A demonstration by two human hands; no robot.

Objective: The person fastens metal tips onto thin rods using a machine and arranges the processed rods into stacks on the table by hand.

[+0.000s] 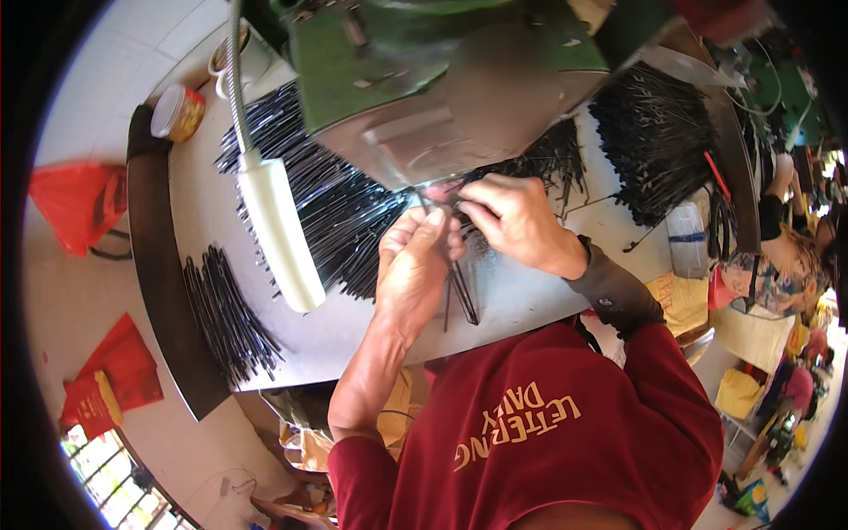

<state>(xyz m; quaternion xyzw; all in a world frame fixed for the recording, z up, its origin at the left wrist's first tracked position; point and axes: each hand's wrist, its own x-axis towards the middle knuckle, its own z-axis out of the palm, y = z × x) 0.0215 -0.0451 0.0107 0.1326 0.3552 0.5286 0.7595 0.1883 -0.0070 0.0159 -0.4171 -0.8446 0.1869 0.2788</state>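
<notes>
My left hand (414, 261) is closed, its thumb pressed against the fingers, around a few thin black rods (463, 299). Their lower ends stick out beneath the fingers, pointing toward me. Close beside it, my right hand (521, 221) is closed in a pinch just under the green machine (380, 97). What lies between those fingertips is too small to make out. A bright light falls on the spot by the left fingertips. Behind the left hand, a large heap of glossy black rods (336, 212) covers the table (389, 340).
A white lamp (281, 234) on a bendable neck hangs over the heap. A smaller rod bundle (228, 314) lies at the left, and a dense dark pile (654, 132) at the right. A lidded jar (177, 113) stands far left. Another person (768, 265) is at the far right.
</notes>
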